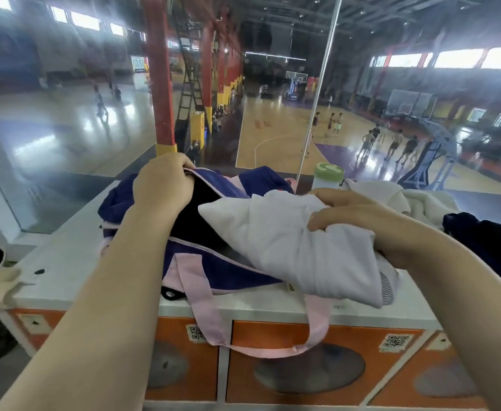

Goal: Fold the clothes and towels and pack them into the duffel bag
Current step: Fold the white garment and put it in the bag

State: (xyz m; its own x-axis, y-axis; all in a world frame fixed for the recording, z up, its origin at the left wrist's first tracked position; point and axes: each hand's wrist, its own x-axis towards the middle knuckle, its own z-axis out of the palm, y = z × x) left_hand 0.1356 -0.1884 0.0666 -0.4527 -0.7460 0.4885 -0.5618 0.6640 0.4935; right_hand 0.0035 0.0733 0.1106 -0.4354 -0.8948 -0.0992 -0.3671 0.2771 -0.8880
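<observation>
Head view — left hand (162, 185) fingers gripping duffel bag (213, 262) rim, right hand (359, 216) fingers clamped on folded white garment (287, 247).

A: Which parts are concealed?
B: The fingertips of the left hand (163, 185) sit behind the rim of the duffel bag (213, 262), whose interior reads only as black. The white garment (287, 250) covers the bag's right end.

A: And at the margins?
B: The dark cloth (486, 235) is cut by the right edge; the far players (391, 143) are too small and blurred to distinguish.
</observation>
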